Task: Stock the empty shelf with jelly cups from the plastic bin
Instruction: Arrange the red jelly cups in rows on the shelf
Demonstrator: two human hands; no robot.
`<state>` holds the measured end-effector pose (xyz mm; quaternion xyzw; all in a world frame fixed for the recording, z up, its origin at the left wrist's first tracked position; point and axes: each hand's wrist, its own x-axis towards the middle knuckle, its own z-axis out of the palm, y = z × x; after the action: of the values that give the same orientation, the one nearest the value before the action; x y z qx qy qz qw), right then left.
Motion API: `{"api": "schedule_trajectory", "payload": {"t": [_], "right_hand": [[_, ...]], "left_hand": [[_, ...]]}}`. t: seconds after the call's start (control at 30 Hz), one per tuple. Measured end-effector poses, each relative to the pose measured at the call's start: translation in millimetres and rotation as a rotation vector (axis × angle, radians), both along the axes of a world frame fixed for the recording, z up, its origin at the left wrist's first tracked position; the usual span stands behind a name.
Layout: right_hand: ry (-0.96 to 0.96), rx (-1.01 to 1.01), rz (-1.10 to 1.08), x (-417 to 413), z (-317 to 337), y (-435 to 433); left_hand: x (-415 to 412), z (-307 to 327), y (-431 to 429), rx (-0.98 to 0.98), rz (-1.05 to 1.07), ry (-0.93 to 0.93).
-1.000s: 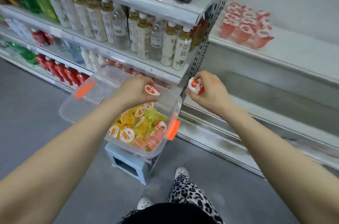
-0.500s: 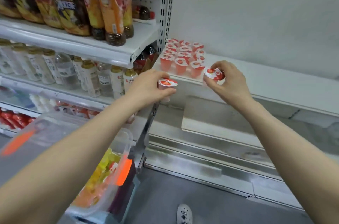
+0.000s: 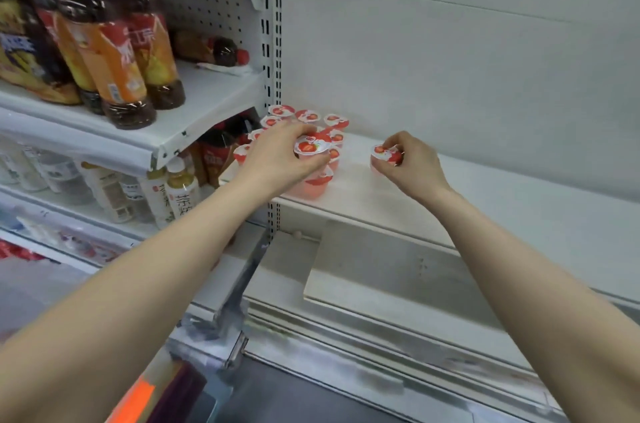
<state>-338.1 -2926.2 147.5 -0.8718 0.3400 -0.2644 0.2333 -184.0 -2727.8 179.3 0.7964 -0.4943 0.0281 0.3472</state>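
Several red strawberry jelly cups [image 3: 333,122] stand in a cluster at the left end of a white shelf [image 3: 485,200]. My left hand [image 3: 277,159] grips one strawberry jelly cup [image 3: 311,148] by its rim, held over the front of the cluster. My right hand [image 3: 414,164] pinches another strawberry cup [image 3: 382,155] a little to the right of the cluster, low over the shelf; I cannot tell whether it touches the board. The plastic bin [image 3: 145,391] shows only as an orange latch and blurred rim at the bottom left.
Left of the perforated upright [image 3: 273,76], shelves carry orange-labelled dark drink bottles [image 3: 114,76] and pale tea bottles [image 3: 180,194]. The white shelf runs bare to the right of my right hand. Below it sit a loose white board [image 3: 381,277] and metal rails.
Both hands have risen from the bin to the shelf with a cup each. The left cup has moved up over the cluster and the right cup has dropped toward the shelf.
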Motion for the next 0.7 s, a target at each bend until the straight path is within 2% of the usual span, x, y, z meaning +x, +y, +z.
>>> {"api": "schedule_trajectory", "payload": {"t": [0.3, 0.7], "right_hand": [[0.064, 0.021, 0.076, 57.2, -15.8, -68.7], [0.064, -0.012, 0.103, 96.4, -25.5, -100.3]], "left_hand": [[19.6, 4.6, -59.5, 0.009, 0.119, 0.02], [36.8, -2.1, -85.6, 0.058, 0.169, -0.014]]}}
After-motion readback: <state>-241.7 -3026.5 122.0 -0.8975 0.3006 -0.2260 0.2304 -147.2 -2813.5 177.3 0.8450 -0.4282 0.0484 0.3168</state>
